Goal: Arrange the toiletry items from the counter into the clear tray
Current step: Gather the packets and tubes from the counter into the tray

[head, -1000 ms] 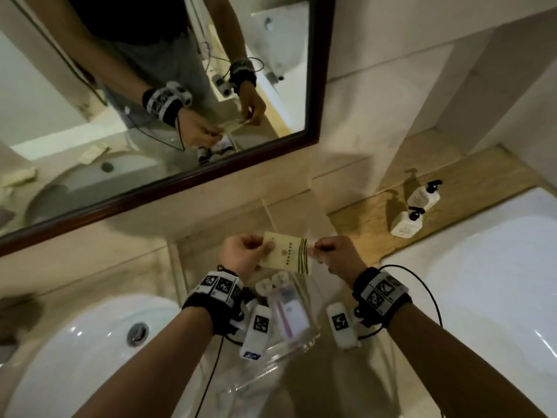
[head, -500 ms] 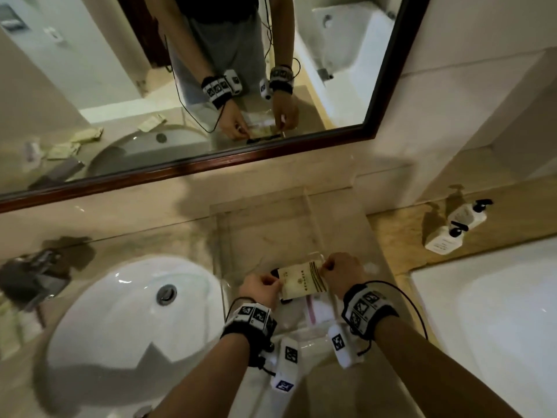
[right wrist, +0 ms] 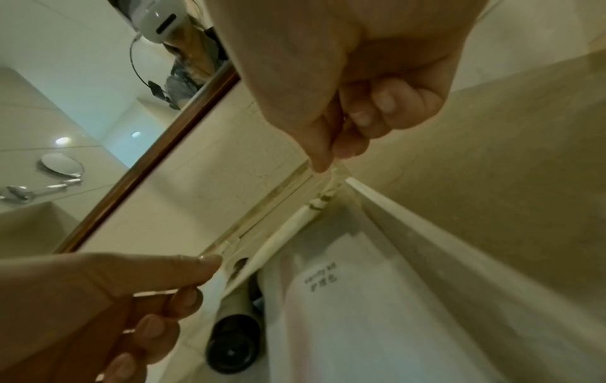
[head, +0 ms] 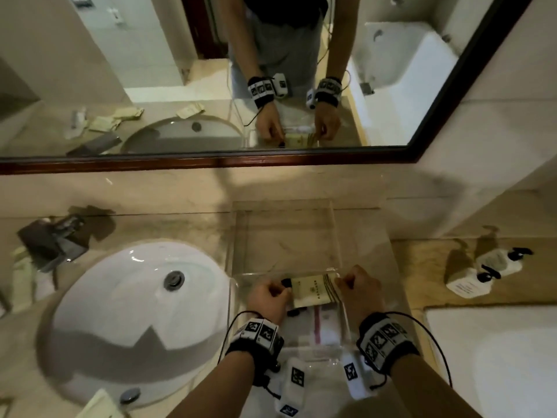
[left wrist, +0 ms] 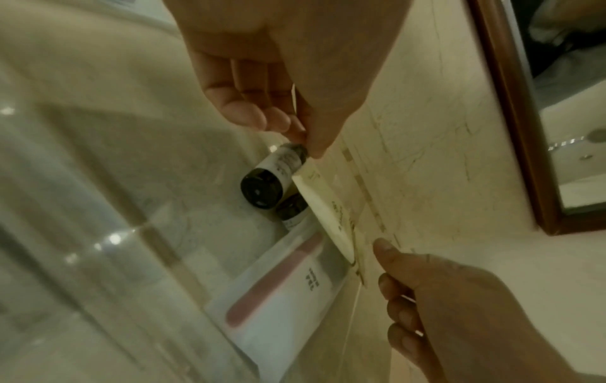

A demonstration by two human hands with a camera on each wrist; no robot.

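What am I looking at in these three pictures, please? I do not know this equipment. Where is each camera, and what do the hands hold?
There is no machine: a person works with bare hands and wears cameras. The wide picture comes from a camera on the head, looking down at a bathroom counter. The other two come from cameras strapped to each wrist, looking along the fingers. The left hand and right hand each pinch one end of a cream packet, holding it over the clear tray. In the tray lie small dark-capped bottles and a white pouch with a pink strip. Beside it are a white sink and, to the right, two pump bottles.
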